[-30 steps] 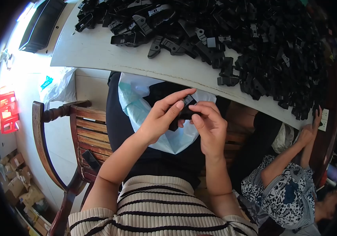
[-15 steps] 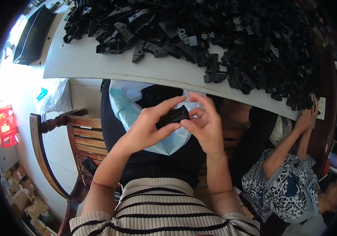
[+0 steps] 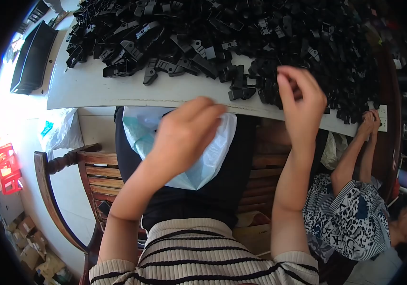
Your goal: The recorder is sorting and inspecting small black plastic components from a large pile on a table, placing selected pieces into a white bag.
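My left hand, smeared by motion, is over the white plastic bag in my lap. The undersides of its fingers are hidden, so its grip cannot be made out. Over the table's front edge, beside the heap of black plastic parts, is my right hand. Its thumb and forefinger come together in a pinch against the dark heap, and anything between them is lost in the black. A loose black part lies near the table edge, left of that hand.
The white table carries the heap. A black tray stands at the far left. Beside me is a wooden chair; red plastic stools are farther left. At the right, a co-worker's hands are at the table edge.
My hands have parted; the black part held between them no longer shows. My right hand moved up and right to the heap, while my left hand stayed above the bag.
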`<state>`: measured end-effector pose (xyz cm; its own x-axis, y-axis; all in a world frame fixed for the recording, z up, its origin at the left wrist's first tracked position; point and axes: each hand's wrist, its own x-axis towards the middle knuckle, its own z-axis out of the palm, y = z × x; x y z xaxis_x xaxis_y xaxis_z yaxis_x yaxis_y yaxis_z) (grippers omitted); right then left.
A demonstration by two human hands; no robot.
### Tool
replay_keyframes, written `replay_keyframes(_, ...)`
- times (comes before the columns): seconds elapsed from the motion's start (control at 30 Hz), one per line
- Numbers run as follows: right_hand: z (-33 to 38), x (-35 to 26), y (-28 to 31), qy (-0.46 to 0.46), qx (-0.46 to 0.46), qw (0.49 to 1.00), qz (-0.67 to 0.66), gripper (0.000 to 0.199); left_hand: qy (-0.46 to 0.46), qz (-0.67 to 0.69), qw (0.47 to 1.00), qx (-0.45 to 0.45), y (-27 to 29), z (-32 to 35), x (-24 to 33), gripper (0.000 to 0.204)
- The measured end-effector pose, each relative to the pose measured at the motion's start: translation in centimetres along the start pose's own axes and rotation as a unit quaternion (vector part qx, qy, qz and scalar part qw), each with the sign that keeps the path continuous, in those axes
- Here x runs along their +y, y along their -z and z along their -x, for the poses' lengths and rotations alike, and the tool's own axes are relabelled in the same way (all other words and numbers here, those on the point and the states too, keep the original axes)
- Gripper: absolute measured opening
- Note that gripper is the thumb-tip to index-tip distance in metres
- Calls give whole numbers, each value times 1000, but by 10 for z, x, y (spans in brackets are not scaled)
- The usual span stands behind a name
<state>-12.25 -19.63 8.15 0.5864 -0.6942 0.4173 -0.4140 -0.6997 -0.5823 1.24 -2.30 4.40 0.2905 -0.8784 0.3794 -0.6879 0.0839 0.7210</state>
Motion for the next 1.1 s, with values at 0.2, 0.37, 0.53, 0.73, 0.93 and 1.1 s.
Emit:
replay_keyframes(0.2,-64,25,-20,168,-128,915,343,16,-113,-262,958,8,-56,-38,7,39)
replay_keyframes(0.37,-84,23,-18,152,-231,868,413,19,-114,-320,940,-17,-61,-34,7,38)
replay_keyframes(0.53,-91,26,-15,184,-260,856,407,19,-103,-316,943,-25,-50,-26,10,29)
replay_keyframes(0.73,-93,28,-16,204,-282,849,398,17,-75,-267,960,-26,-46,-15,5,20)
replay_keyframes(0.93,-92,27,-16,177,-316,847,389,16,-49,-132,990,29,-38,-5,-1,16)
replay_keyframes(1.1,-64,-2,10,232,-163,901,330,21,62,88,991,82,-21,5,-4,15)
